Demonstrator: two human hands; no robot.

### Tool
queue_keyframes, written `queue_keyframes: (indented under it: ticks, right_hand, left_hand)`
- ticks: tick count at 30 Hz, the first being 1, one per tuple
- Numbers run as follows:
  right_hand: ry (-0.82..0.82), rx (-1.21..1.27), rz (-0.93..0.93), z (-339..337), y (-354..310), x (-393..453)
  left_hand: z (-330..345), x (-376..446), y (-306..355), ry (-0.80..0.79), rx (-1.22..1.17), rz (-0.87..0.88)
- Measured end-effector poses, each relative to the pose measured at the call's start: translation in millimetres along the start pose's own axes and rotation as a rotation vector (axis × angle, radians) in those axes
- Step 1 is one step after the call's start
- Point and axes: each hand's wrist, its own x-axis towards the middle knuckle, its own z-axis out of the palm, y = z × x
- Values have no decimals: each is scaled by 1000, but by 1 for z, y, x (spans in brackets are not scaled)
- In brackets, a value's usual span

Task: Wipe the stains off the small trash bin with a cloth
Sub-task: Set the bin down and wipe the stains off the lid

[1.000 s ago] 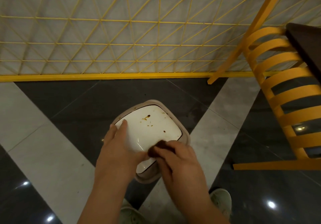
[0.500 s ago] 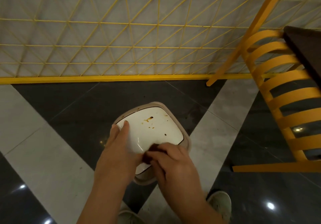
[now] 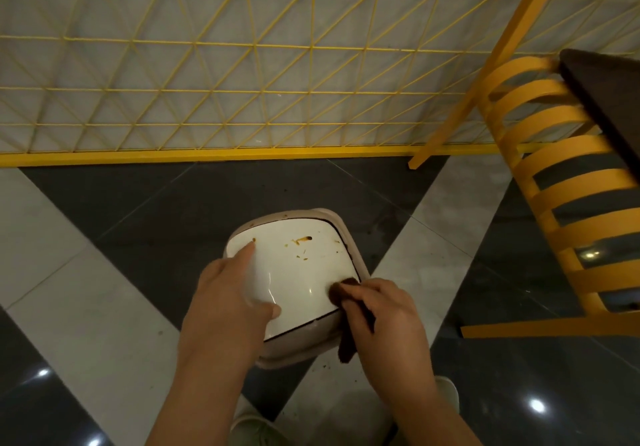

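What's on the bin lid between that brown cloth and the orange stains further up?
In the head view, only bare white lid separates the cloth from the stains.

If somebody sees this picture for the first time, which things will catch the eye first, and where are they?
The small trash bin stands on the floor in the lower middle, its white lid speckled with brown stains near the far edge. The left hand steadies the lid while the right hand presses a dark cloth on its right side. At right stands a yellow slatted chair.
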Motion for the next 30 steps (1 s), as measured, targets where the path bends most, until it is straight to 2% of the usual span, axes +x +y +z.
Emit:
queue_keyframes:
  ticks: [4,6,8,12,15,19,22,26,28,30]
  right_hand:
    - [67,-13,-149,12,-15,-18]
    - [69,4,-270,19,-24,-15]
    - [56,12,-316,21,-30,-3]
    - [51,45,-145,19,-16,19]
    - [57,32,-46,17,3,5]
    - [130,3,-214,24,-13,-13]
    - [117,-3,-303,28,-35,7]
    - [73,-1,-196,25,-31,30]
    - [80,7,-127,22,-20,24]
    - [86,1,-133,20,-15,9]
  left_hand:
    - [-2,-3,1,-75,50,17]
    - [-1,-3,1,-70,61,12]
    - [1,-2,1,-54,37,-1]
    - [2,0,0,-56,11,-19]
    - [1,0,-1,-73,-18,-15]
    - [3,2,-2,-66,-4,-11]
    - [5,5,-4,-54,-16,-2]
    - [5,3,-3,-53,-33,-22]
    - [4,2,-2,-57,-45,-17]
    - [2,3,-3,-58,-39,-8]
